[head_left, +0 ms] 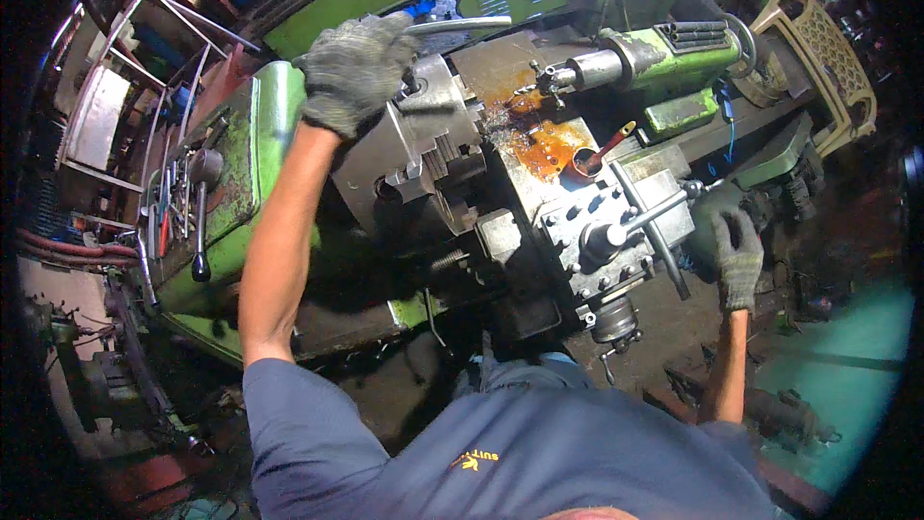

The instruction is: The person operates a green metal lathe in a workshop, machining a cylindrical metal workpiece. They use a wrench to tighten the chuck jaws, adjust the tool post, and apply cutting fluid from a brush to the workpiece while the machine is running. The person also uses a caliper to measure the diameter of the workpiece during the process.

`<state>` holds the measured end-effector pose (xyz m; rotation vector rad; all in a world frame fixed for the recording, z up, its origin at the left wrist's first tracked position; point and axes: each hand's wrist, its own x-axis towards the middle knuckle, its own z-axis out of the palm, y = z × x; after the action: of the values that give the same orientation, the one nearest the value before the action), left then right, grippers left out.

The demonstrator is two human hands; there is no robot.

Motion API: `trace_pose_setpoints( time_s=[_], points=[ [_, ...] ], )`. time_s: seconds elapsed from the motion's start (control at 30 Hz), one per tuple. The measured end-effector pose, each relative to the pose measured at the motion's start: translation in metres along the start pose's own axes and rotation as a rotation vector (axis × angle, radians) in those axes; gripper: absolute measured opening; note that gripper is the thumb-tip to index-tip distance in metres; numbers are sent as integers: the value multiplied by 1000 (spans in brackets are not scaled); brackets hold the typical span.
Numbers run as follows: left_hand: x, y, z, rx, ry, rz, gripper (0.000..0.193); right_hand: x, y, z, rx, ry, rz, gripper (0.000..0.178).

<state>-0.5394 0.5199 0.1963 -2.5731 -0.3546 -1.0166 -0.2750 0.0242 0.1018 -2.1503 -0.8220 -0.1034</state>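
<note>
Upper left of the frame, the gloved left hand grips the chuck key atop the chuck; at right, the right hand is closed on a handwheel.

The left hand lies on top of the chuck, at the left of the lathe, with a bar sticking out to the right from under it. Right of the chuck sits the tool post, and behind that the tailstock (pointing back toward the chuck). The right hand rests at the right end of the tool post's handle. A chair stands at far right, behind the tailstock.
</note>
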Motion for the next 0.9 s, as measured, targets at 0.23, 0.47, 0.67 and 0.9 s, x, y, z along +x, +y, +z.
trace_pose_setpoints(
  time_s=[0.23,0.47,0.67,0.9],
  points=[
    [6,-4,22,112,-80,-87,25,64,-168,98,319,-298,-97,32],
    [18,8,20,151,-77,-121,27,136,-143,302,335,-738,287,40],
    [9,1,12,145,-148,-164,25,129,-143,379,-4,-760,-658,48],
    [14,8,10,121,-160,-151,27,135,-147,375,-393,-736,-367,33]
  ],
)
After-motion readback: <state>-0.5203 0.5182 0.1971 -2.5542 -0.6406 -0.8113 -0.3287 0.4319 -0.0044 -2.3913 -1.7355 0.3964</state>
